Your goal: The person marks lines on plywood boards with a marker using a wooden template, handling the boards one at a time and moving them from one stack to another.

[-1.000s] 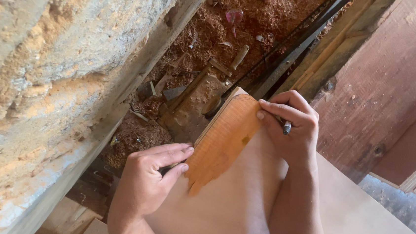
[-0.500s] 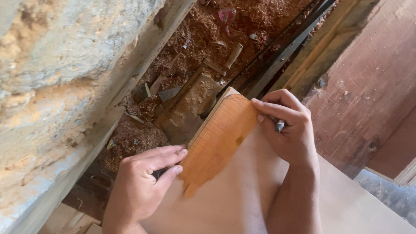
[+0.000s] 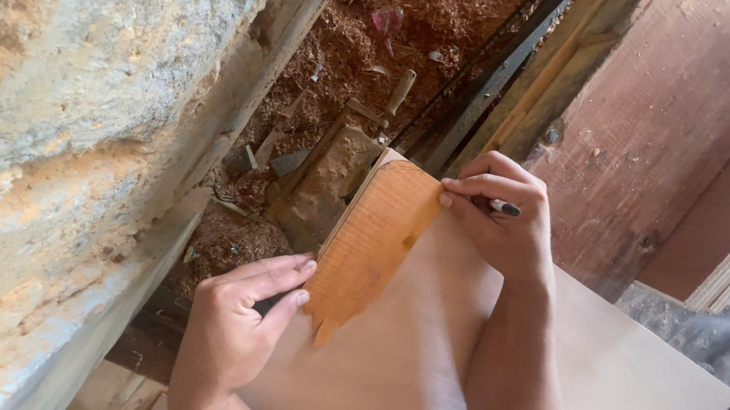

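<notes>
An orange-brown strip of thin wood (image 3: 374, 239) with a jagged lower end lies on a pale plywood sheet (image 3: 394, 359). My left hand (image 3: 240, 323) presses its fingertips on the strip's lower left edge, with a dark object partly hidden under the fingers. On the strip's upper right edge rests my right hand (image 3: 500, 216), closed around a dark pen (image 3: 504, 208) whose tip points at the strip.
A rough stone and mortar wall (image 3: 67, 168) fills the left. Sawdust, wood scraps and a wooden handle (image 3: 399, 91) litter the ground beyond the sheet. Dark metal rails (image 3: 494, 73) and reddish wooden boards (image 3: 671, 120) run along the right.
Both hands and the wooden strip keep nearly the same pose; the view has shifted slightly, with the hands a little lower in frame.
</notes>
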